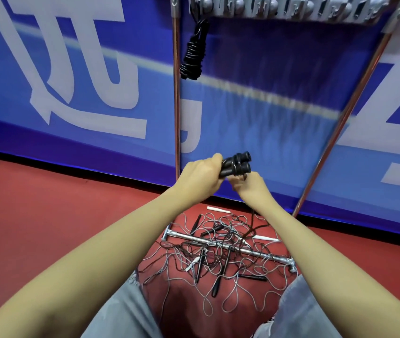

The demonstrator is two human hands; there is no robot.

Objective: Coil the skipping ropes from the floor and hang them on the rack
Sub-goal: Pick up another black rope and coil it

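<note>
My left hand (200, 178) grips two black skipping-rope handles (236, 164) held side by side, their ends pointing up and right. Just below the handles, my right hand (249, 185) pinches the dark rope (252, 223), which trails down to the floor. A tangle of thin ropes with several black and white handles (218, 259) lies on the red floor between my legs. One coiled black rope (192, 54) hangs from the left end of the metal rack's hook bar (291, 8) at the top.
The rack's chrome uprights (176, 93) stand in front of a blue banner wall (72, 93). Its base bar (228, 247) lies across the floor under the tangle. My grey trouser legs (125, 311) frame the pile on both sides.
</note>
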